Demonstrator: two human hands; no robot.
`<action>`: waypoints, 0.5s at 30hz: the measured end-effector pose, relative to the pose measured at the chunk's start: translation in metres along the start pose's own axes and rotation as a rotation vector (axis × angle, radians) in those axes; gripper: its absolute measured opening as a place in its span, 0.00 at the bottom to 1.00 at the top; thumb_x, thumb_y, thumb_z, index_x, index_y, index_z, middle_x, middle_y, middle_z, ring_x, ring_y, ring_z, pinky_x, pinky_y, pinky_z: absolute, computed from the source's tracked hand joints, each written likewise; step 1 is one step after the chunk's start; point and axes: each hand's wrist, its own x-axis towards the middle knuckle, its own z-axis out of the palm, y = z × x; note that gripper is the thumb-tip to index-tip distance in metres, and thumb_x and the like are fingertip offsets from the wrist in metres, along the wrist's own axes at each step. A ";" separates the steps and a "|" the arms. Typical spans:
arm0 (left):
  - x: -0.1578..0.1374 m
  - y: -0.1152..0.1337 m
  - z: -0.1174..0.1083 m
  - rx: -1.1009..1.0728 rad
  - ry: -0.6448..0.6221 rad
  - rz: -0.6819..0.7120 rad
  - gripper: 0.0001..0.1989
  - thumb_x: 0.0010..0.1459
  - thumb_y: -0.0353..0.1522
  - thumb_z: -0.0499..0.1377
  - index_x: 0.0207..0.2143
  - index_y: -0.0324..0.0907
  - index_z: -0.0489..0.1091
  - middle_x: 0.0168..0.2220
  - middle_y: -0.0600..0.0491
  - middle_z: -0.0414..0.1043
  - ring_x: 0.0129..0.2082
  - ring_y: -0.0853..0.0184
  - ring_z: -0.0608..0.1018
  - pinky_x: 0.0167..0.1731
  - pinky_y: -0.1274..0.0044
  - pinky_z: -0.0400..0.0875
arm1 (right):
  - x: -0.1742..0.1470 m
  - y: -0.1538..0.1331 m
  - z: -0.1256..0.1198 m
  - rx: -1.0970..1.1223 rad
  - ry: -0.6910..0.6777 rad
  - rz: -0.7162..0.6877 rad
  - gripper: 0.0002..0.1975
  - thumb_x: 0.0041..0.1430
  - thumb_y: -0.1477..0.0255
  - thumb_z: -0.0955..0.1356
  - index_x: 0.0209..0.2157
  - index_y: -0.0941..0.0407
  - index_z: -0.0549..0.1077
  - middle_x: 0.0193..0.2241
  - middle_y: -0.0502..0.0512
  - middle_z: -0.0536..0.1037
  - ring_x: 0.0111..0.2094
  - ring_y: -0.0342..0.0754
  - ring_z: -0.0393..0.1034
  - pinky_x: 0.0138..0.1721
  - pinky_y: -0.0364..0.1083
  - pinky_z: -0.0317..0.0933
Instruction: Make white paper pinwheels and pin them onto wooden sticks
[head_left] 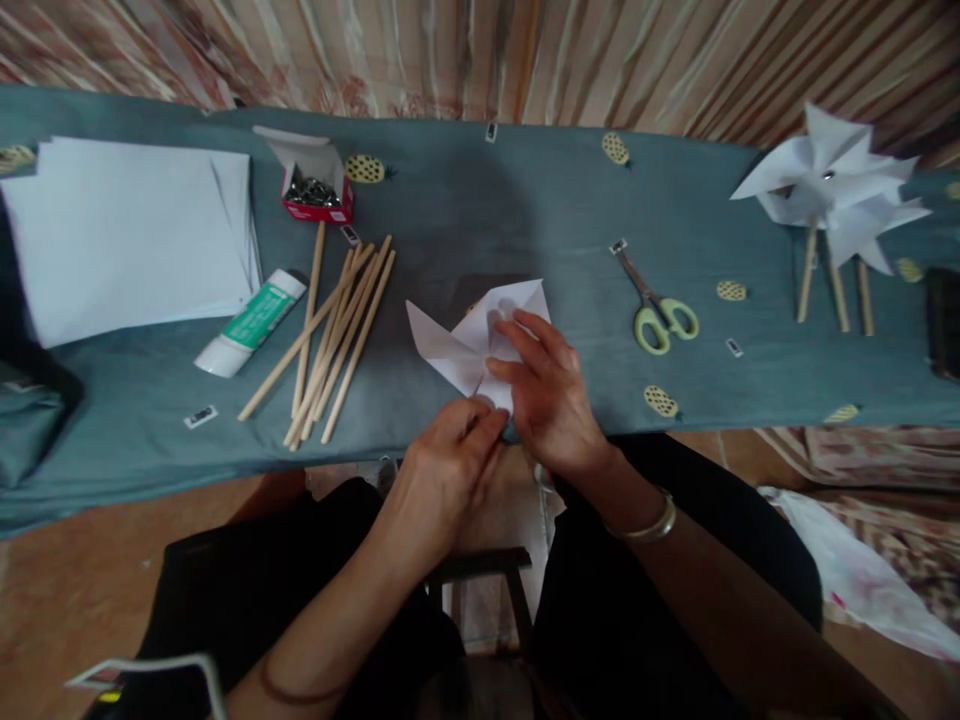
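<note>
A white paper pinwheel [450, 350], with cut and folded points, lies at the near edge of the cloth-covered table. My left hand [450, 450] pinches its near corner between thumb and fingers. Over its right side is my right hand [551, 400], fingers bent, thumb and fingertips gripping the paper near the middle. Part of the right-hand paper is hidden under these fingers. Scissors with green handles [654, 312] lie to the right of my hands. Several wooden sticks [337, 340] are piled to the left.
At far left is a stack of white paper [135, 235], with a glue tube [251, 322] at its corner. A red box of metal pins or clips [315, 195] stands open behind the sticks. Finished pinwheels [832, 180] on sticks lie at right. A patterned curtain [480, 60] hangs behind.
</note>
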 end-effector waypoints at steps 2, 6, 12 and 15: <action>0.001 -0.001 0.002 0.018 0.006 0.002 0.10 0.61 0.23 0.54 0.45 0.36 0.70 0.39 0.48 0.72 0.38 0.66 0.78 0.38 0.75 0.78 | 0.000 -0.001 -0.001 0.000 -0.022 0.033 0.16 0.66 0.74 0.57 0.45 0.49 0.72 0.60 0.53 0.66 0.65 0.56 0.52 0.57 0.60 0.59; 0.001 -0.001 0.004 0.043 0.009 -0.013 0.09 0.60 0.23 0.55 0.43 0.37 0.71 0.39 0.48 0.73 0.37 0.65 0.78 0.38 0.74 0.77 | -0.002 -0.004 -0.004 -0.019 -0.050 0.067 0.18 0.62 0.78 0.59 0.46 0.48 0.74 0.61 0.54 0.65 0.67 0.58 0.50 0.57 0.61 0.60; 0.002 -0.003 0.005 0.020 -0.021 -0.025 0.07 0.61 0.25 0.55 0.40 0.38 0.71 0.38 0.48 0.72 0.37 0.65 0.77 0.37 0.74 0.75 | -0.006 0.005 0.001 0.084 0.027 0.107 0.20 0.60 0.81 0.59 0.48 0.52 0.74 0.61 0.56 0.65 0.66 0.53 0.52 0.59 0.59 0.59; 0.002 -0.003 0.005 0.014 -0.024 -0.031 0.06 0.61 0.25 0.55 0.40 0.37 0.71 0.38 0.48 0.72 0.36 0.65 0.77 0.37 0.75 0.75 | -0.002 0.013 0.000 0.152 0.062 0.116 0.18 0.62 0.78 0.59 0.48 0.53 0.73 0.60 0.57 0.67 0.64 0.50 0.56 0.62 0.57 0.57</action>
